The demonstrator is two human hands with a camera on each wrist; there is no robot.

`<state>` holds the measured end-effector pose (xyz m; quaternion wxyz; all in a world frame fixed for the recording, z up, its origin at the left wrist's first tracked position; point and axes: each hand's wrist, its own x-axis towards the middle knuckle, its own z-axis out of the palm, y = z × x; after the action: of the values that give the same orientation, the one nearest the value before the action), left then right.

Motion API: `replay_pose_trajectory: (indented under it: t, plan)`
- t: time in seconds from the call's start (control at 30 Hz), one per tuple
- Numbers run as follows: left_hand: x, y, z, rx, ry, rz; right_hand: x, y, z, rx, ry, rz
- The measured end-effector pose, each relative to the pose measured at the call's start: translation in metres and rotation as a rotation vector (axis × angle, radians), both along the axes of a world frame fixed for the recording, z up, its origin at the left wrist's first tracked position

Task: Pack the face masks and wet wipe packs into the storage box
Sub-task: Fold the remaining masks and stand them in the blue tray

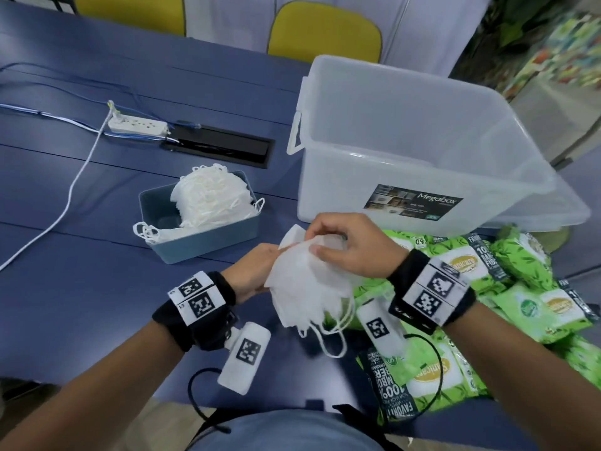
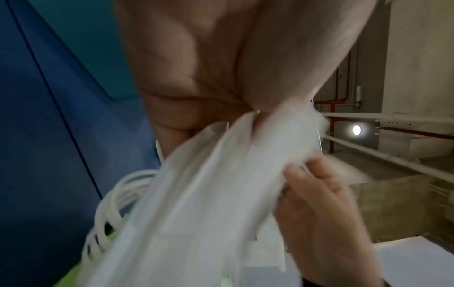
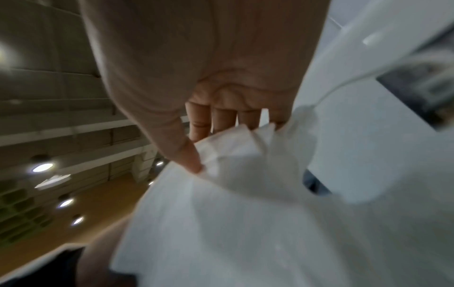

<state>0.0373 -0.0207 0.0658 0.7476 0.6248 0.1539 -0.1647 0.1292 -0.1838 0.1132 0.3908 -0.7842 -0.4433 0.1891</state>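
Both hands hold a bunch of white face masks (image 1: 304, 281) in front of me, above the table, ear loops dangling below. My left hand (image 1: 257, 271) grips the bunch from the left side; the masks (image 2: 209, 194) fan out of its palm. My right hand (image 1: 341, 245) pinches the top of the masks (image 3: 233, 155) between thumb and fingers. The clear storage box (image 1: 422, 151) stands open just beyond the hands, nothing visible inside. More masks (image 1: 211, 196) are heaped in a small blue bin (image 1: 201, 242) on the left. Green wet wipe packs (image 1: 487, 288) lie at the right.
A white power strip (image 1: 138, 125) with cables and a black cable hatch (image 1: 221, 146) lie on the blue table (image 1: 81, 271) at the back left. Two yellow chairs (image 1: 325, 30) stand behind the table. Wipe packs crowd the near right corner.
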Motion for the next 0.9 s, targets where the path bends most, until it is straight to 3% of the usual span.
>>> replay_pose_trajectory:
  t: [0.13,0.23,0.43,0.6,0.73,0.8,0.9]
  plan:
    - [-0.002,-0.006,-0.001,-0.077,-0.035,0.086,0.005,0.010,-0.031,0.081,0.104,-0.206]
    - [-0.003,-0.005,0.001,-0.231,0.000,0.163,0.005,0.012,-0.037,0.077,0.090,-0.223]
    - [-0.012,-0.005,0.006,-0.372,-0.094,0.144,0.008,0.015,-0.041,0.133,0.115,-0.287]
    - [-0.011,-0.003,-0.007,-0.220,0.006,0.198,0.021,0.006,-0.045,0.209,0.101,-0.432]
    - [-0.010,0.005,-0.010,-0.241,0.022,0.205,0.041,-0.014,-0.022,0.435,0.182,-0.627]
    - [-0.009,0.009,-0.012,-0.251,0.016,0.193,0.044,-0.024,-0.002,0.486,0.225,-0.614]
    - [-0.007,0.006,-0.011,-0.170,-0.004,0.151,0.033,-0.022,0.015,0.300,0.224,-0.394]
